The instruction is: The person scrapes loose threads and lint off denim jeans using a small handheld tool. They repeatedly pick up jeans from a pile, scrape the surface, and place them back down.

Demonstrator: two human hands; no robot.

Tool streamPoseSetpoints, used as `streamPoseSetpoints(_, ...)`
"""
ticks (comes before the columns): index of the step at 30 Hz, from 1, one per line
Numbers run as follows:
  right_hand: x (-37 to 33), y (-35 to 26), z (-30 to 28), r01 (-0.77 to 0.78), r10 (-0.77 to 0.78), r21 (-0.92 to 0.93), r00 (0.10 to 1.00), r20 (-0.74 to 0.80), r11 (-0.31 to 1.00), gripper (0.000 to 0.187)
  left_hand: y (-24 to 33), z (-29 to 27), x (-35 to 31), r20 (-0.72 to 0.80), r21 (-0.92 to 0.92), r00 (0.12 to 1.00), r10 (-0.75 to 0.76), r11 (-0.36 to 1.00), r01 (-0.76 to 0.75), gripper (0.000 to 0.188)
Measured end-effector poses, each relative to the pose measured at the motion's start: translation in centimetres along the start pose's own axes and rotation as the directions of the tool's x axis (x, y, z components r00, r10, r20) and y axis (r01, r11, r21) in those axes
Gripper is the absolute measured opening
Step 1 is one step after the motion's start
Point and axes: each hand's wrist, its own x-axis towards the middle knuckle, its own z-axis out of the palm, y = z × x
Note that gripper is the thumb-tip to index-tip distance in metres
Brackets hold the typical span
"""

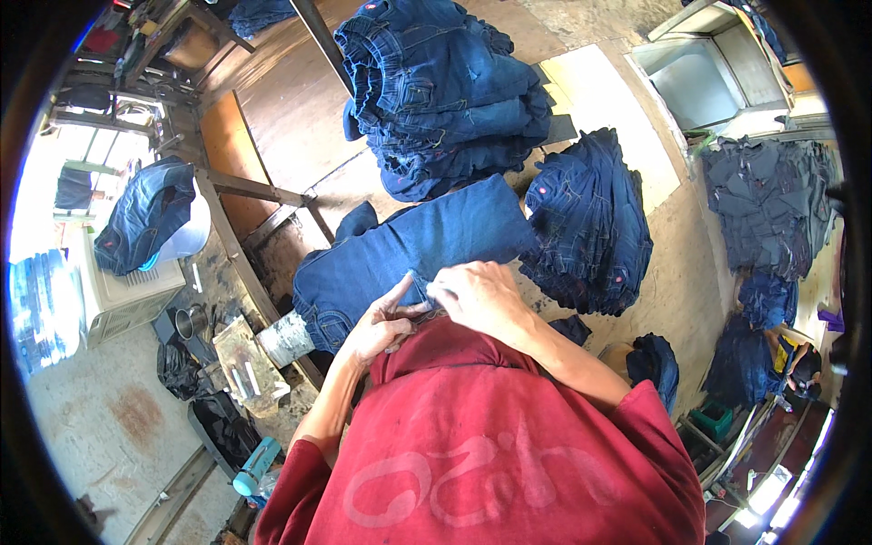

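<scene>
A pair of blue jeans lies across in front of me, its near edge against my red shirt. My left hand rests on the near edge of the denim, index finger stretched out and thumb apart. Right beside it, my right hand is closed, its fingertips pinched down at the cloth near the left index finger. Something small and pale shows at those fingertips, too small to name. From under the left end of the jeans juts a pale, worn cylinder.
A tall stack of jeans stands beyond the work, and another jeans pile lies to its right. Grey garments are heaped at far right. On the left are a metal cup, a stained board and a light-coloured boxy appliance.
</scene>
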Motion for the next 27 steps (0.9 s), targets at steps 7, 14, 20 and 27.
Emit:
streamPoseSetpoints(7, 1.5, 7.4, -0.3, -0.243, 0.219, -0.061, 0.938, -0.268, 0.968, 0.033, 1.3, -3.7, 0.5, -0.109, 0.445, 0.936, 0.335, 0.858, -0.256, 0.057)
streamPoseSetpoints(14, -2.1, 22.0, 1.2, -0.728, 0.836, 0.595, 0.524, 0.160, 0.342, 0.085, 0.6, -22.6, 3.4, -0.778, 0.479, 0.624, 0.074, 0.713, 0.512, 0.066)
streamPoseSetpoints(20, 1.3, 27.7, 6.3, -0.312, 0.905, 0.950, 0.398, 0.148, -0.019, 0.041, 2.8, -17.6, 3.6, -0.750, 0.060, 0.575, 0.328, 0.899, -0.434, 0.052)
streamPoseSetpoints(27, -1.2, 41.0, -9.1, 0.144, 0.945, 0.936, 0.018, -0.326, 0.320, 0.043, 2.5, 0.4, 9.3, -0.369, -0.505, 0.926, 0.080, 0.819, -0.272, 0.035)
